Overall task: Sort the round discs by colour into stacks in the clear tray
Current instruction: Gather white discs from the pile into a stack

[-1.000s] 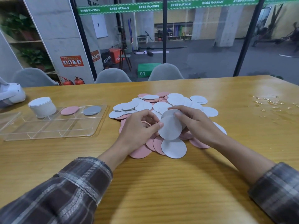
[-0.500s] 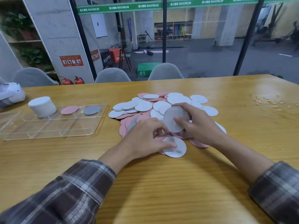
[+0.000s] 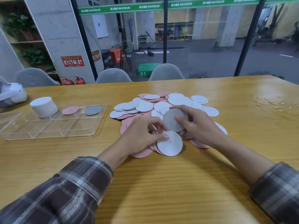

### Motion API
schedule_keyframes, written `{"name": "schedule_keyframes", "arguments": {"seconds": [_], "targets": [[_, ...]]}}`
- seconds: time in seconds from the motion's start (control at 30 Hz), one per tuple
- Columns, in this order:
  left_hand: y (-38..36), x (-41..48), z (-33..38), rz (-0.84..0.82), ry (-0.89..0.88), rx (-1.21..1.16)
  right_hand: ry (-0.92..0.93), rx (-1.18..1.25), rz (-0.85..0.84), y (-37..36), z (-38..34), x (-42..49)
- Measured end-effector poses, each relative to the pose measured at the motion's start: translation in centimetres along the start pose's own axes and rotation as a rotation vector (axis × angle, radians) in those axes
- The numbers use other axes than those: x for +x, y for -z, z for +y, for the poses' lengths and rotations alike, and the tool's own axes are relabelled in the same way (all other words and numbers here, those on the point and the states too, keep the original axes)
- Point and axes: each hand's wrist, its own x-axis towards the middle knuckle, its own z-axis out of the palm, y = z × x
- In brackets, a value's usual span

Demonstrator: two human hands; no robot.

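A loose heap of white and pink discs lies mid-table. My right hand grips a small stack of white discs, tilted up above the heap. My left hand has its fingers curled over the heap's near edge, thumb and fingertips pinching a white disc that lies there. The clear tray sits at the left and holds a tall stack of white discs, a pink disc and a grey disc.
A clear lid lies at the tray's left end. A white plush toy sits at the far left edge. Water droplets dot the table at the right. Grey chairs stand behind the table.
My left hand dropped from the held stack to the heap's near edge and took a white disc there. My right hand lifted its stack slightly back.
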Motion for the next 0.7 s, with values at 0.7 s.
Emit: {"name": "schedule_keyframes", "arguments": {"seconds": [0.7], "targets": [[-0.5,0.3,-0.4,0.276,0.022,-0.054,0.044,-0.023,-0.089,-0.3,0.6,0.2]]}}
